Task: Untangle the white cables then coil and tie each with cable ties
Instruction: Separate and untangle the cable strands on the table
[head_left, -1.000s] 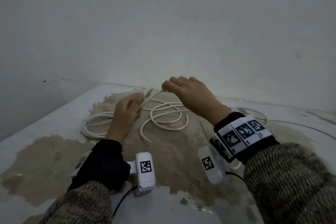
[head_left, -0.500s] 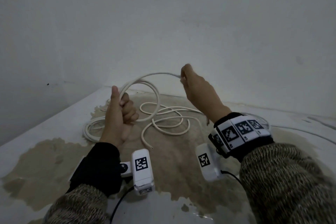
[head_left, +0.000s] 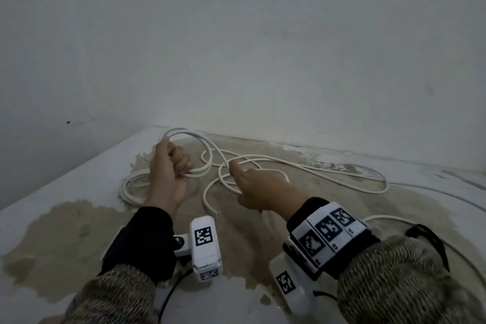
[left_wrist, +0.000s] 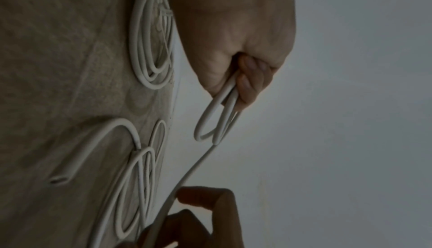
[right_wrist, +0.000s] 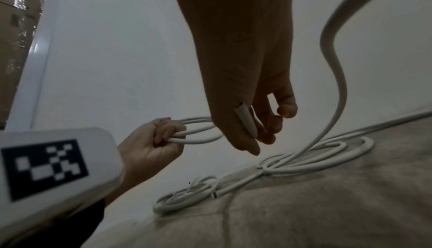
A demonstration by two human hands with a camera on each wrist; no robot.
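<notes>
My left hand (head_left: 181, 166) is held above the table and grips two loops of a white cable (head_left: 202, 147) in its curled fingers (left_wrist: 247, 85). From the loops the same cable (left_wrist: 194, 167) runs down to my right hand (head_left: 236, 173), which pinches it between thumb and fingers (right_wrist: 268, 126). Past the right hand the cable lies in loose curves (head_left: 328, 169) across the table, and its cut end (head_left: 214, 213) lies between my wrists. A second white cable (head_left: 128, 189) lies coiled flat, partly hidden behind my left hand.
The table (head_left: 65, 181) is white with a large tan stain (head_left: 65, 221), and it meets a plain wall at the back. Its left edge runs diagonally close to the coiled cable. Another stretch of cable (head_left: 389, 218) lies by my right wrist.
My right hand has dropped from beside the raised loop and slid down and right along the cable. My left hand now holds two loops instead of one.
</notes>
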